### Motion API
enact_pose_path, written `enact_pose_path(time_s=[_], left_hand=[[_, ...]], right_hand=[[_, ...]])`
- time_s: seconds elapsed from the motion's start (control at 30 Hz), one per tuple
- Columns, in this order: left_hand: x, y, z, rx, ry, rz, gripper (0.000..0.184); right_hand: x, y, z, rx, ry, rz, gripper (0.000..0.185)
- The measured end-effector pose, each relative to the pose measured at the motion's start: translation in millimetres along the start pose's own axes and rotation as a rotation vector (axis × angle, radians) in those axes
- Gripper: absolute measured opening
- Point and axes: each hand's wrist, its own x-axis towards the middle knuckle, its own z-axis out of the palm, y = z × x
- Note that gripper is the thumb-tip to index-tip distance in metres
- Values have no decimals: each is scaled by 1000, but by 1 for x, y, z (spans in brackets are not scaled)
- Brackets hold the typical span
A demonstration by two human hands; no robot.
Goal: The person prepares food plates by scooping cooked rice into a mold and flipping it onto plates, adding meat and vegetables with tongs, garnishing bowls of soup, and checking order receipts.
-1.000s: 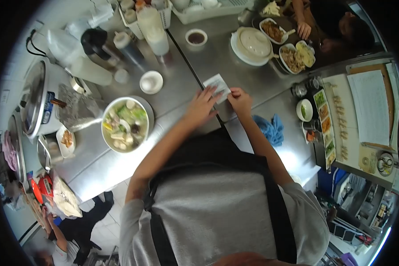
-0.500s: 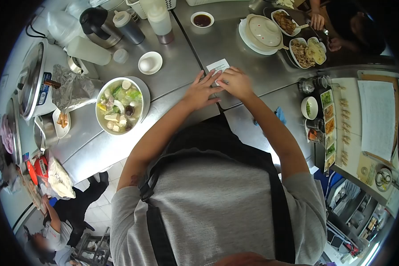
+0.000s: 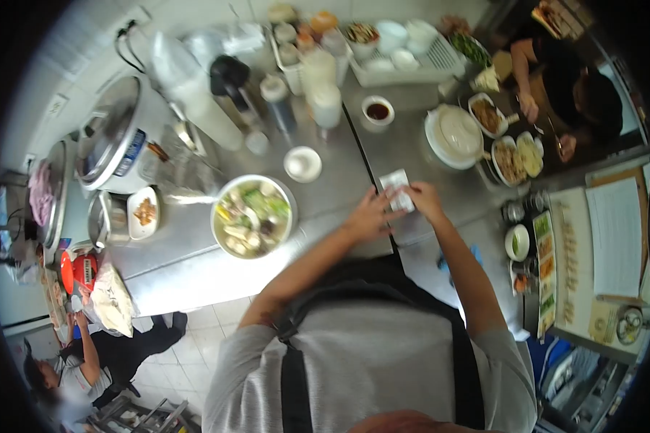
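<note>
A small white paper slip [image 3: 397,185] with faint print lies on the steel counter in front of me. My left hand [image 3: 370,217] rests beside its left edge with the fingers spread, the fingertips reaching onto the slip. At the slip's right edge, my right hand [image 3: 426,199] has its thumb and fingers closed on the paper. To the left stands a large white bowl [image 3: 290,229] of soup with vegetables, tofu and mushroom. A small white dish [image 3: 302,164] holding a whole egg sits above that bowl.
A dish of dark sauce [image 3: 378,111] and a lidded clay pot [image 3: 459,134] stand farther back. Plates of cooked food [image 3: 511,160] are at the right, near another person's hands. Bottles [image 3: 278,105], a cooker [image 3: 112,137] and a foil bag [image 3: 184,173] crowd the left.
The view has tilted, so the counter's back shows more. My hands have drawn apart; the right hand has moved off the left fingers to the slip's right edge.
</note>
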Motion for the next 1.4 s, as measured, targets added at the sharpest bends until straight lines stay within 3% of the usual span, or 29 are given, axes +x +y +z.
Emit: enact_pose_path(time_s=[0.03,0.17,0.2,0.27,0.33,0.4,0.47,0.5,0.63,0.73,0.77,0.8,0.83,0.87,0.93,1.0,1.1,1.17,1.2,1.23,1.27,1.3,1.33,1.4], left_hand=[[1,4,-12,-6,-1,-36,76],[2,27,-92,-139,173,-197,75],[-4,36,-117,-209,260,-231,73],[-20,42,-151,-383,293,-216,64],[-39,32,-173,-898,196,-141,50],[-59,30,-190,-1190,90,-289,42],[-77,22,-187,-1272,90,-388,42],[-86,18,-185,-1313,91,-439,42],[-117,11,-195,-1518,213,-545,42],[-127,10,-204,-1495,268,-640,45],[-130,6,-198,-1461,292,-635,45],[-130,-1,-192,-1427,302,-608,46],[-130,-9,-185,-1502,319,-555,42],[-127,-15,-176,-1540,269,-500,42],[-115,-24,-157,-1605,178,-409,41],[-107,-16,-167,-1356,135,-458,39],[-98,-14,-177,-1303,37,-429,38],[-95,-11,-180,-1272,-24,-402,38],[-93,-10,-181,-1251,-45,-394,38],[-90,-7,-182,-1231,-65,-387,38],[-87,-5,-182,-1209,-88,-379,38],[-83,0,-183,-1188,-109,-375,38],[-80,5,-183,-1170,-133,-368,38],[-71,14,-183,-1129,-171,-357,38]], right_hand=[[9,-1,1,-52,-63,61,34],[58,-91,-12,134,293,-345,25],[83,-129,-19,221,343,-484,27],[85,-266,-37,201,385,-531,42],[116,-361,-24,485,198,-795,51],[190,-415,11,320,174,-861,28],[235,-464,57,462,106,-839,25],[271,-478,83,549,55,-763,25],[327,-510,139,354,332,-832,26],[364,-507,164,271,161,-701,27],[361,-505,173,425,234,-605,23],[382,-499,189,346,385,-611,19],[402,-488,201,163,356,-636,20],[409,-485,201,-239,207,-515,24],[417,-450,217,-235,44,-478,34],[376,-453,195,-291,104,-617,41],[323,-465,147,-204,411,-752,46],[292,-480,78,385,252,-780,41],[277,-478,37,558,277,-929,29],[252,-483,-10,1007,185,-926,17],[222,-486,-60,1083,435,-1099,11],[206,-486,-114,1222,549,-1308,12],[192,-487,-166,1284,682,-1205,16],[189,-487,-250,1445,714,-1089,33]])
